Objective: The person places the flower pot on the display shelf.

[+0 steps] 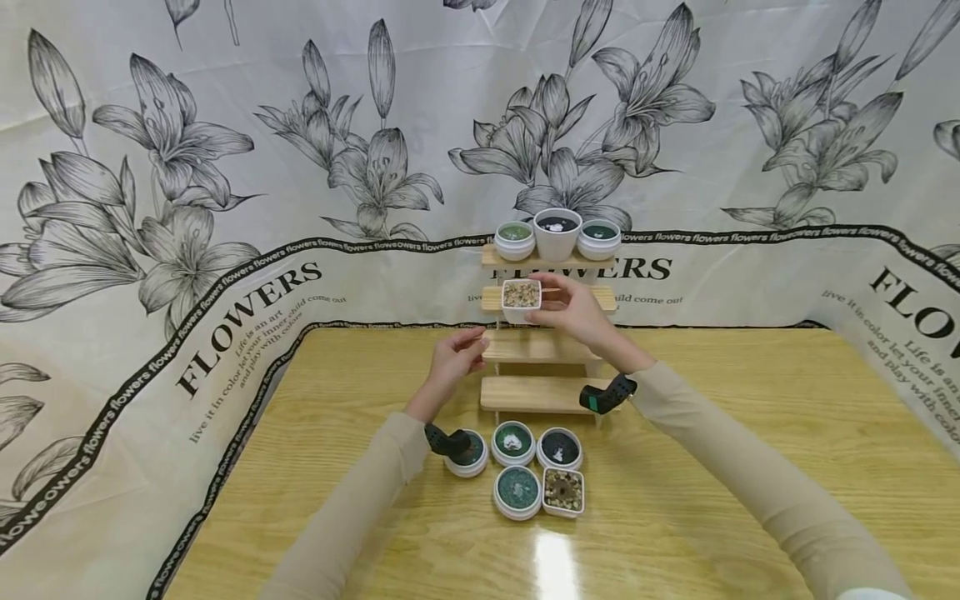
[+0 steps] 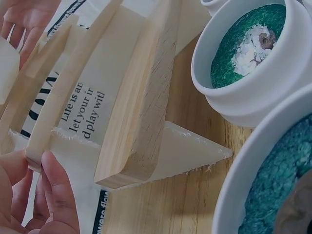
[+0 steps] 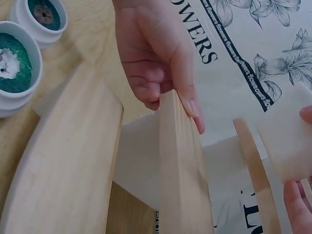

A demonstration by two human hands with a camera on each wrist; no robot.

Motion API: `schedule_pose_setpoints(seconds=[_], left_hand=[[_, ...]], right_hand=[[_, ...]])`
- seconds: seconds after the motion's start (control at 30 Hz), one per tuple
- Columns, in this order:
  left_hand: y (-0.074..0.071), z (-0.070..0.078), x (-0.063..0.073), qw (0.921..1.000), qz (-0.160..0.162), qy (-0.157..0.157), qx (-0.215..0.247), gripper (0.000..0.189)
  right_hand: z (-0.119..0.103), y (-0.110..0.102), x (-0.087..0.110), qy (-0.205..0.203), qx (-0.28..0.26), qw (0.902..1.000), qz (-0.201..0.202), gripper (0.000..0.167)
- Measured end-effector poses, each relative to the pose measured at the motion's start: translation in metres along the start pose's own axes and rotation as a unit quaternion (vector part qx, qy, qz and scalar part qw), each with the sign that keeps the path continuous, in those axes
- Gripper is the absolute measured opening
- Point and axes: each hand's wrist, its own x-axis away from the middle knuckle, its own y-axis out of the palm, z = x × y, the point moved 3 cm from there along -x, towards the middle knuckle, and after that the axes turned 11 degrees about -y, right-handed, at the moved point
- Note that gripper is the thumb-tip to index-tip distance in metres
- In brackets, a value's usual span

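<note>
My right hand (image 1: 576,312) holds a small square white pot (image 1: 521,315) topped with tan gravel, at the second-highest step of a wooden tiered stand (image 1: 536,396). Whether the pot touches that step I cannot tell. In the right wrist view the white pot (image 3: 287,139) appears between fingertips at the right edge. My left hand (image 1: 452,360) pinches the left end of a lower shelf board (image 2: 63,97), thumb and fingers on either side. Three white pots, a taller one (image 1: 557,242) between two low round ones, stand on the top step.
In front of the stand, on the wooden table (image 1: 675,467), sit several round white pots with green or dark fill, such as one pot (image 1: 517,492), and a square gravel-filled pot (image 1: 563,492). A flower-print cloth (image 1: 420,100) rises behind and at both sides.
</note>
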Motion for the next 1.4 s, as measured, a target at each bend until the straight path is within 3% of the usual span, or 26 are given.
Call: schedule_pose_setpoints(seconds=[0.23,0.8,1.17,1.4], left_hand=[[0.002,-0.003,-0.002,0.9999,0.008,-0.007,-0.007,0.037],[0.001,-0.003,-0.001,0.9999,0.012,-0.004,-0.003,0.034],[0.001,-0.001,-0.001,0.9999,0.013,-0.006,0.000,0.036],[0.001,-0.001,-0.001,0.9999,0.010,-0.007,0.001,0.038]], right_hand=[[0.007,-0.005,-0.007,0.011,-0.031,0.9993,0.019,0.066],[0.014,-0.001,-0.019,0.020,-0.060,0.9978,0.017,0.065],[0.013,-0.005,-0.018,0.042,0.003,0.9987,0.029,0.065],[0.013,-0.004,-0.023,0.042,-0.003,0.9983,0.040,0.068]])
